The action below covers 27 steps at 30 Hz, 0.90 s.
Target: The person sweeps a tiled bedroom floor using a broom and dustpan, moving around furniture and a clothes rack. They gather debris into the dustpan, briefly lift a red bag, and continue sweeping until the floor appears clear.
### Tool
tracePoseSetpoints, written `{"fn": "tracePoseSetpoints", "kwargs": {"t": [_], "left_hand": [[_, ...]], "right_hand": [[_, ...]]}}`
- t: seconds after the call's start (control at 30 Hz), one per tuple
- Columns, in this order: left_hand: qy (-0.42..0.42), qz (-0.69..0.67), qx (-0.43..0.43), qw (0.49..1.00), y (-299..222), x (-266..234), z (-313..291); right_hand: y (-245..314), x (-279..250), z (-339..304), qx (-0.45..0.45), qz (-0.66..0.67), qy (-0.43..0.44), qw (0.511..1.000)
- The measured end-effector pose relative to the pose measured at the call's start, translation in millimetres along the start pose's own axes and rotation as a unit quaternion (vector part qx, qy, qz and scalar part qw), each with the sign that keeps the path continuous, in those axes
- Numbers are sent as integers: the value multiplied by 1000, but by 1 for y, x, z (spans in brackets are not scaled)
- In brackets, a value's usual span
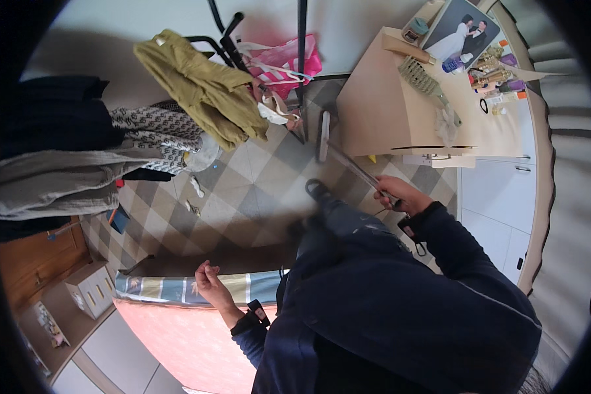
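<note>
My right hand [400, 194] is closed around the dark grip of a long-handled floor-cleaning tool [353, 167]. Its grey pole slopes away to a narrow flat head [324, 136] on the checkered tile floor, beside the dressing table; whether it is a broom or a mop I cannot tell. Out to the left, my left hand [211, 284] hovers near the edge of the bed [171, 331], its fingers loosely bent and apart. Nothing shows in it. One of my feet, in a dark slipper [315, 189], is just behind the tool's head.
A cream dressing table [374, 98] holds a hairbrush [420, 75], bottles and a framed photo [456, 36]. A black clothes rack [302, 52] and hanging clothes [197, 85] stand at the far left. Small white scraps [197, 187] lie on the tiles. White drawers [496, 203] are at the right.
</note>
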<state>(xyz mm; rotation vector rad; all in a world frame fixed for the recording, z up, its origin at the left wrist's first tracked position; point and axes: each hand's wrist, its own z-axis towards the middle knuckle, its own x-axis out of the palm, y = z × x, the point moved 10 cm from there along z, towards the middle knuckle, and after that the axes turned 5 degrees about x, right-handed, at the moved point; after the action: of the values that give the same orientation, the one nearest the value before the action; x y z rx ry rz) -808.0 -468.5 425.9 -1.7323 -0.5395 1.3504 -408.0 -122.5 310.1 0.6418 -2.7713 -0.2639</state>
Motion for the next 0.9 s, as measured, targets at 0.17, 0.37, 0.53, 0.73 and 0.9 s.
{"fn": "tracePoseSetpoints", "kwargs": {"t": [0.17, 0.37, 0.53, 0.73, 0.9], "left_hand": [[17, 55, 24, 998, -26, 7, -3], [-21, 74, 21, 997, -34, -6, -23], [-30, 99, -15, 995, -36, -7, -36], [-23, 123, -42, 991, -51, 1, -34], [-11, 138, -42, 989, -63, 5, -21]], "right_hand": [[43, 1, 66, -47, 204, 6, 978], [110, 22, 113, -113, 261, 84, 955], [144, 38, 144, -133, 442, 145, 875], [209, 31, 190, -222, 457, 208, 836], [189, 25, 236, -150, 429, 103, 885]]}}
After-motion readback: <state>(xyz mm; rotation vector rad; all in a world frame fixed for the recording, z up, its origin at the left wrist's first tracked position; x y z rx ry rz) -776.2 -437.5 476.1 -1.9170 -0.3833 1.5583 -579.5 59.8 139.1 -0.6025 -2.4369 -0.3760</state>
